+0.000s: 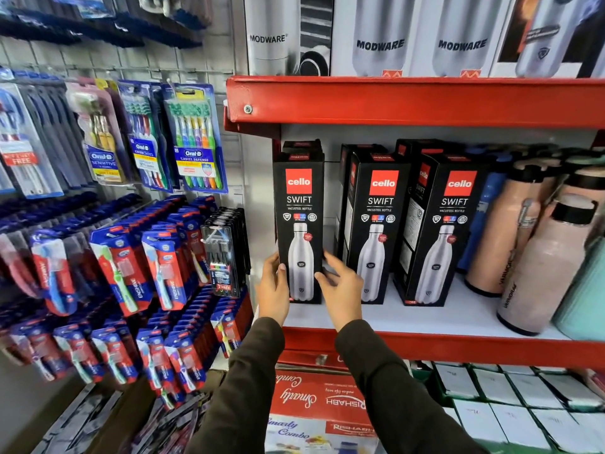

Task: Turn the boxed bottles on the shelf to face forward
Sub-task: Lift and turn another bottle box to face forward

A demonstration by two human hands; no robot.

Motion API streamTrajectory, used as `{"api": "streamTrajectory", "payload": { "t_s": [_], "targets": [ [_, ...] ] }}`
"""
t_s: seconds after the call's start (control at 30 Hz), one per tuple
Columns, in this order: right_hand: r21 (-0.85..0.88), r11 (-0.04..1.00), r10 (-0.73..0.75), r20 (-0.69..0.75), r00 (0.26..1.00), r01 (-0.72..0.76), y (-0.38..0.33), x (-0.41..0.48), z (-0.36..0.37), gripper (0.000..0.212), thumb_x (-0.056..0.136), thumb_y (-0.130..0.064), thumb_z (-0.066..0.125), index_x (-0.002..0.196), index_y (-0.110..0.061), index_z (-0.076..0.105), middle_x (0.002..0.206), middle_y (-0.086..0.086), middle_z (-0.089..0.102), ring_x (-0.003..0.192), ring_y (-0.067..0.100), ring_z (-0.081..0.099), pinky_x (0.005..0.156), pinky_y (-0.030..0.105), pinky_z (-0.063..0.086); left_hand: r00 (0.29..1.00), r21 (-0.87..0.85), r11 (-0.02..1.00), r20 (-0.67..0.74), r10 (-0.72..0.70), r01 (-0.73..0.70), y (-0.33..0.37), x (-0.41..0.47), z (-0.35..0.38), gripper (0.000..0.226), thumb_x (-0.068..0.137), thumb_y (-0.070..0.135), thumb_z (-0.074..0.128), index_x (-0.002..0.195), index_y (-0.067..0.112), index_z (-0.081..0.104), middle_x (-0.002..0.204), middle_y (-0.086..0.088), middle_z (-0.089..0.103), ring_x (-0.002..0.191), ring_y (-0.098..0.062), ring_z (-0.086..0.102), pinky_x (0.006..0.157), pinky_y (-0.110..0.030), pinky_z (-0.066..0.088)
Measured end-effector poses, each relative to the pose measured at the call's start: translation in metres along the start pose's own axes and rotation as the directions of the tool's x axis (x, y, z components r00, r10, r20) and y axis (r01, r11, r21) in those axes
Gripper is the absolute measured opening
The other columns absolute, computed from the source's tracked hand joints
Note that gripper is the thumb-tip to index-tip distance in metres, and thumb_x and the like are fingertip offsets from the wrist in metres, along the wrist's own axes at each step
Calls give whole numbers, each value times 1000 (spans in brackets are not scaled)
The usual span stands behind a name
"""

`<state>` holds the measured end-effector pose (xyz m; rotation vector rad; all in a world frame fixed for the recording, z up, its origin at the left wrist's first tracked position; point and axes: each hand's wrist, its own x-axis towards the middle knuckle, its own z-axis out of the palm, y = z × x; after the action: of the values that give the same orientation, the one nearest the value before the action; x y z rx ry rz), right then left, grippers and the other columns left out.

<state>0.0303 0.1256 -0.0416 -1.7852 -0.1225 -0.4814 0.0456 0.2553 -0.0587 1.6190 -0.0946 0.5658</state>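
Note:
Three black Cello Swift bottle boxes stand in a row on the white shelf [425, 317]. The left box [298, 204] shows its front squarely. My left hand [273, 286] presses its lower left edge and my right hand [340, 286] holds its lower right edge, thumb on the front face. The middle box [376, 224] and the right box [442, 231] stand upright, fronts showing, turned slightly so their left sides are visible. More black boxes stand behind them, mostly hidden.
Loose pink bottles [530, 244] and a teal one [586, 290] crowd the shelf's right end. The red shelf lip [458, 347] runs below, another red shelf [409, 99] above with Modware boxes. Toothbrush packs [193, 139] hang at left.

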Motion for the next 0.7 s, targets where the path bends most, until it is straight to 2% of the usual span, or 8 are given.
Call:
{"api": "streamTrajectory", "payload": {
  "t_s": [0.17, 0.27, 0.37, 0.47, 0.57, 0.6, 0.7],
  "targets": [
    [-4, 1000, -12, -48, 999, 11, 5, -2, 3, 51, 91, -3, 63, 138, -21, 53, 125, 7, 66, 109, 14, 66, 98, 22, 49, 1000, -18, 1000, 8, -22, 23, 1, 0, 3, 32, 103, 15, 41, 134, 13, 49, 119, 7, 59, 105, 10, 54, 80, 6, 38],
    [56, 998, 4, -65, 998, -1, 4, -2, 6, 44, 93, -14, 64, 136, -20, 56, 117, -1, 66, 99, -2, 66, 87, 4, 46, 999, -12, 999, 20, -36, 37, -1, 0, 0, 32, 103, 19, 42, 134, 14, 50, 118, 9, 59, 103, 15, 53, 79, 6, 38],
    [142, 990, 37, -94, 995, -23, 5, 0, 7, 38, 94, -25, 64, 131, -17, 61, 118, 2, 68, 90, -20, 61, 82, -1, 44, 999, 10, 999, 25, -48, 48, -1, 2, -4, 31, 103, 22, 41, 132, 15, 53, 117, 8, 60, 101, 17, 54, 79, 6, 38],
    [169, 985, 43, -115, 992, -23, 5, -1, 5, 37, 92, -28, 66, 127, -16, 64, 119, 4, 70, 92, -21, 60, 89, 7, 49, 998, 16, 998, 36, -56, 55, 0, 0, -6, 31, 103, 24, 42, 131, 17, 53, 118, 7, 61, 106, 1, 58, 83, 0, 41],
    [177, 984, 44, -117, 992, -23, 4, -7, 2, 36, 91, -30, 67, 125, -17, 65, 113, -1, 71, 93, -20, 61, 95, 35, 56, 998, 6, 998, 29, -57, 56, 1, -5, -9, 29, 103, 26, 44, 129, 20, 55, 122, 6, 61, 110, -5, 58, 90, -10, 41],
    [185, 982, 48, -116, 992, -26, 3, -9, 1, 36, 91, -30, 67, 125, -18, 66, 112, -3, 71, 94, -18, 62, 94, 40, 57, 998, -5, 998, 29, -61, 61, 1, -8, -10, 29, 102, 26, 45, 128, 20, 56, 123, 5, 62, 112, -5, 59, 94, -14, 43],
    [196, 980, 54, -113, 992, -31, 2, -17, -1, 35, 91, -31, 67, 124, -20, 66, 112, -7, 70, 100, -9, 65, 94, 43, 57, 996, -46, 996, 40, -77, 79, 3, -18, -16, 30, 101, 28, 48, 128, 18, 57, 127, 0, 64, 121, -15, 59, 105, -34, 47]
  ]
}}
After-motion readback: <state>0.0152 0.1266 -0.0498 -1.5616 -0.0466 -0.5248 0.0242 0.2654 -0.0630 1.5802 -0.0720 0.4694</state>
